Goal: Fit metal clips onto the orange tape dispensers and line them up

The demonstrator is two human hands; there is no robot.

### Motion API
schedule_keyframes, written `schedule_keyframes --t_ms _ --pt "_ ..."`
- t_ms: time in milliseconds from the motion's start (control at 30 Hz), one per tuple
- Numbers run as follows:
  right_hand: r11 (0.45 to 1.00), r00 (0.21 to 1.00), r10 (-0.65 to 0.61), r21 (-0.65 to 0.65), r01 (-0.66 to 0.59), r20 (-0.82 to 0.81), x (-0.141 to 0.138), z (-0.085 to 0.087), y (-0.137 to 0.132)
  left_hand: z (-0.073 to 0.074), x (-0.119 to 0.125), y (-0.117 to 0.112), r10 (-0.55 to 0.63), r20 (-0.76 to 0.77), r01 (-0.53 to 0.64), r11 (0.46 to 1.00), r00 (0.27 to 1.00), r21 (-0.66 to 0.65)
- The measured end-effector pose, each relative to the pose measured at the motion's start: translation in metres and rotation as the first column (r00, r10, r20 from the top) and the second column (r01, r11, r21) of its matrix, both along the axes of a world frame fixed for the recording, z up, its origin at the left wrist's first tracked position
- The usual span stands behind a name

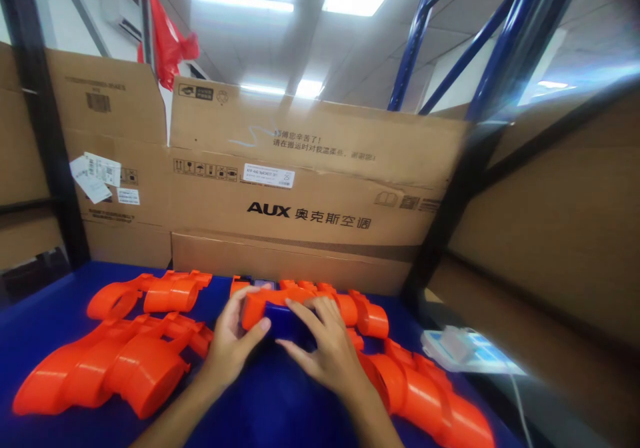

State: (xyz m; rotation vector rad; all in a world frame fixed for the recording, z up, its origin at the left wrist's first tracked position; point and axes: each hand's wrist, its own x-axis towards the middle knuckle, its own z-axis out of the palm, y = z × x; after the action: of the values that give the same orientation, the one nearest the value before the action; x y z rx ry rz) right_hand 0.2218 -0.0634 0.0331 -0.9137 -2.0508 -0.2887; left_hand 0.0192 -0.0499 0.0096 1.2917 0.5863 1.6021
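Note:
Between my hands is an orange curved plastic part (255, 308), held up over the blue tabletop (270, 408). My left hand (233, 331) grips its left end, with the thumb in front and the fingers behind. My right hand (325, 335) has its fingertips on the right side, and its thumb hangs lower, a little apart from the fingers. A glossy blue patch shows below the orange edge; I cannot tell if it is a separate piece or the tabletop. The far side of the part is hidden.
Similar orange ring-shaped parts lie in rows at the left (145, 375) and right (425, 395). More stand behind my hands. A cardboard panel (210, 208) closes off the back, between dark posts. A white-and-blue box (467, 349) with a cable sits at the right.

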Motion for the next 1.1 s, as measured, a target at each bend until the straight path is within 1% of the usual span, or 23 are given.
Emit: schedule_keyframes --t_ms 133,233,367,533,700,1000,1067,1100 --pt "1.000 0.999 -0.003 0.013 0.002 0.041 -0.0014 0.0000 0.0007 -0.0040 0.0001 0.0010 0.094 -0.048 -0.094 0.996 0.994 0.006" --pt "1.000 0.999 -0.002 0.027 0.001 0.048 -0.0014 -0.0003 0.0008 -0.0049 -0.0004 0.0008 0.113 -0.038 -0.113 0.994 0.993 0.008" --pt "0.999 0.999 0.007 0.031 -0.008 0.035 -0.0012 -0.0019 0.0010 -0.0028 -0.0004 -0.0014 0.107 -0.020 -0.107 0.994 0.994 -0.009" --pt "0.999 0.999 0.032 0.023 -0.032 0.003 -0.0023 -0.0041 0.0010 -0.0010 0.0001 -0.0030 0.120 -0.029 -0.120 0.993 0.992 0.007" --pt "0.999 0.999 0.037 0.030 -0.036 -0.025 -0.0036 -0.0055 0.0011 -0.0013 -0.0005 -0.0051 0.085 -0.023 -0.085 0.996 0.996 0.000" --pt "0.999 0.999 0.032 0.023 -0.031 -0.035 -0.0054 -0.0077 0.0024 0.0038 -0.0006 -0.0041 0.110 0.004 -0.110 0.993 0.994 -0.031" --pt "0.999 0.997 0.037 0.007 -0.037 -0.066 -0.0063 -0.0064 0.0007 0.0036 0.0008 -0.0043 0.081 0.025 -0.080 0.996 0.996 -0.037" --pt "0.999 0.995 0.039 -0.007 -0.040 -0.095 -0.0065 -0.0057 -0.0003 0.0027 0.0015 -0.0045 0.042 0.040 -0.040 0.999 0.998 -0.036"
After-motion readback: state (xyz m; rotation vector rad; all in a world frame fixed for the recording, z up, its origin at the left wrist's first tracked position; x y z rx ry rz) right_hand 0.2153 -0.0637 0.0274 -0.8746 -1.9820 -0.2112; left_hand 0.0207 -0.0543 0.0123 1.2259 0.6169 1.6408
